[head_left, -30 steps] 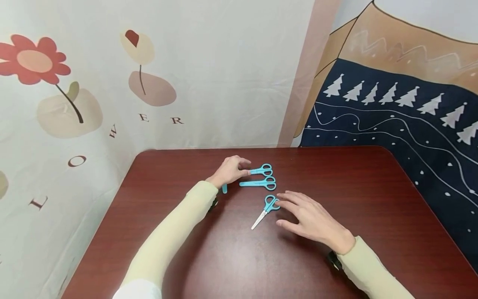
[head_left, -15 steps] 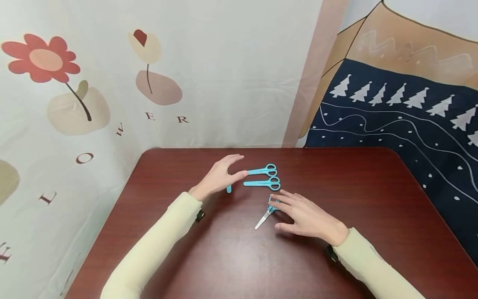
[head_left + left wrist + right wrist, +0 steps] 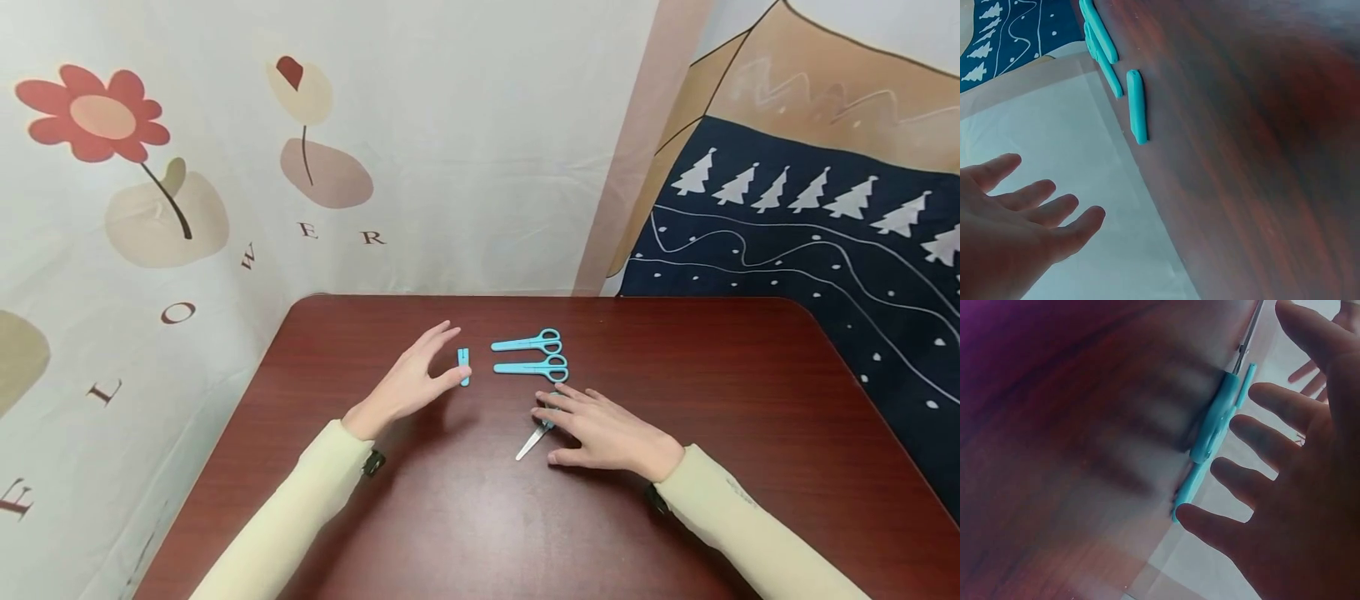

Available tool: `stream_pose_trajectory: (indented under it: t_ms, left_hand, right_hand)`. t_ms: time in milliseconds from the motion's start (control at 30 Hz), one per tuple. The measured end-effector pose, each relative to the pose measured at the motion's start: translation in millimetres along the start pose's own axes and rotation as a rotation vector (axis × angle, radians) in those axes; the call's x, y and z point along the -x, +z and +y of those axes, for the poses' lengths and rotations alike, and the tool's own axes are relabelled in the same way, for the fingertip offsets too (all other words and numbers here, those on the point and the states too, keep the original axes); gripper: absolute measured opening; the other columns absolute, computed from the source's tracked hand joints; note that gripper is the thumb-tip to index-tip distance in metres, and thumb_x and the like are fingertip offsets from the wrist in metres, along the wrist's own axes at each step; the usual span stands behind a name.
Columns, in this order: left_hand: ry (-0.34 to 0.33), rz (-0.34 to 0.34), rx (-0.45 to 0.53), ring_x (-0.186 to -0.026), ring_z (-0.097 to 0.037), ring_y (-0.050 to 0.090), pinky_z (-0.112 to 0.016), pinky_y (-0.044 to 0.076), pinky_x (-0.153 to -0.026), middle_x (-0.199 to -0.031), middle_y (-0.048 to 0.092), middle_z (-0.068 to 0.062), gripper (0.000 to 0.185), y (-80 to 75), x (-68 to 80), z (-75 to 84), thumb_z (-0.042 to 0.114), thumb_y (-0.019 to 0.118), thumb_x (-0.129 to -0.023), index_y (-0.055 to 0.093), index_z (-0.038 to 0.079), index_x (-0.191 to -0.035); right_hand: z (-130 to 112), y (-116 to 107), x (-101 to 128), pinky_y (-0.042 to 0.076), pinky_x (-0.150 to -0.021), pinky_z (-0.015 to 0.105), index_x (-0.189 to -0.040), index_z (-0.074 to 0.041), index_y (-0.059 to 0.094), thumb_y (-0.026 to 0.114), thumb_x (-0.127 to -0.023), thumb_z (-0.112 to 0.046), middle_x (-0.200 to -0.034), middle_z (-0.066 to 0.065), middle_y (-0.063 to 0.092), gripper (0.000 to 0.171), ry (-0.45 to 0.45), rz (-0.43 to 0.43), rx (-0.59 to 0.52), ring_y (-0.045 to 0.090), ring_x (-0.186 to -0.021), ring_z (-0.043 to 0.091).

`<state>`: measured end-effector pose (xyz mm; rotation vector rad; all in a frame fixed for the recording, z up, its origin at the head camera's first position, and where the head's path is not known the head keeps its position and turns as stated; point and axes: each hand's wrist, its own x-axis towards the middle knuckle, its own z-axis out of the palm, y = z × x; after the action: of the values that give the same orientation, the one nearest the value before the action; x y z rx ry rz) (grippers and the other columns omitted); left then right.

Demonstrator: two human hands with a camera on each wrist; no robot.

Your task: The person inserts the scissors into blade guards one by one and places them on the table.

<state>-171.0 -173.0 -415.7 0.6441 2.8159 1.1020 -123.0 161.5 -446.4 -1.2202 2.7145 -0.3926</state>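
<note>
In the head view, my left hand (image 3: pixel 405 383) hovers with spread fingers just left of a small blue blade cover (image 3: pixel 463 357). The left wrist view shows that cover (image 3: pixel 1137 106) lying apart from the fingers. To its right, two blue-handled scissors lie side by side: the far pair (image 3: pixel 525 342) and the near pair (image 3: pixel 525 368), both with covered blades. Over a third pair of scissors (image 3: pixel 532 442), with bare metal blades, is my right hand (image 3: pixel 611 433), its fingers extended. It hides most of the blue handles (image 3: pixel 1215 419), which show below the fingertips in the right wrist view.
Everything lies on a dark red-brown wooden table (image 3: pixel 675 358) with rounded far corners. Behind it hangs a pale cloth (image 3: pixel 465 167) printed with flowers and letters. A navy cloth (image 3: pixel 787 250) with white trees hangs at the right.
My left hand has drawn away from the far covered scissors, leftward and nearer to me, leaving the loose cover in view. My right hand has shifted slightly left over the bare-bladed scissors.
</note>
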Motion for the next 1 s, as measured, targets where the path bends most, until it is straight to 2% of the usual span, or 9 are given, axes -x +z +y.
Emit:
stream_pose_trajectory:
  t_ms: [200,400,533,767,1000]
  left_hand:
    - [-0.016,0.004,-0.022,-0.153,-0.03,0.029,-0.058,0.03,-0.118,-0.169,0.026,-0.005,0.078,-5.1,19.1,-5.1,0.053,0.066,-0.097,0.039,0.016,-0.16]
    - [-0.03,0.001,-0.049,-0.153,-0.031,0.03,-0.059,0.031,-0.118,-0.169,0.027,-0.007,0.079,-6.9,31.4,-8.7,0.051,0.067,-0.097,0.039,0.013,-0.16]
    - [-0.037,0.012,-0.067,-0.152,-0.032,0.032,-0.058,0.032,-0.117,-0.168,0.029,-0.008,0.078,-6.7,37.8,-11.1,0.051,0.068,-0.097,0.04,0.013,-0.16]
    - [-0.032,0.014,-0.111,-0.151,-0.035,0.033,-0.059,0.033,-0.117,-0.166,0.032,-0.014,0.077,-4.9,44.5,-15.3,0.05,0.069,-0.097,0.042,0.011,-0.158]
    - [-0.051,0.008,-0.132,-0.149,-0.035,0.036,-0.059,0.035,-0.115,-0.164,0.034,-0.014,0.078,-3.1,45.2,-15.9,0.052,0.069,-0.096,0.044,0.011,-0.157]
  right_hand:
    - [5.0,1.0,-1.1,0.043,-0.11,0.058,-0.146,-0.009,0.06,0.073,-0.097,-0.043,-0.154,0.014,0.051,0.061,-0.038,0.006,0.046,0.043,-0.144,0.04]
    - [11.4,0.8,3.3,0.051,-0.103,0.045,-0.128,-0.009,0.073,0.081,-0.092,-0.029,-0.137,0.014,0.064,0.042,-0.129,0.1,0.087,0.06,-0.126,0.032]
    - [11.5,0.6,4.0,0.055,-0.095,0.039,-0.116,-0.013,0.078,0.085,-0.088,-0.024,-0.125,0.009,0.068,0.031,-0.139,0.129,0.075,0.064,-0.113,0.028]
    - [9.9,0.1,4.4,0.054,-0.076,0.03,-0.099,-0.016,0.079,0.09,-0.083,-0.018,-0.097,-0.003,0.065,0.02,-0.113,0.144,0.107,0.059,-0.084,0.016]
    - [5.7,1.3,6.4,0.049,-0.065,0.026,-0.087,-0.016,0.073,0.084,-0.08,-0.01,-0.085,-0.006,0.055,0.014,-0.084,0.159,0.122,0.05,-0.073,0.013]
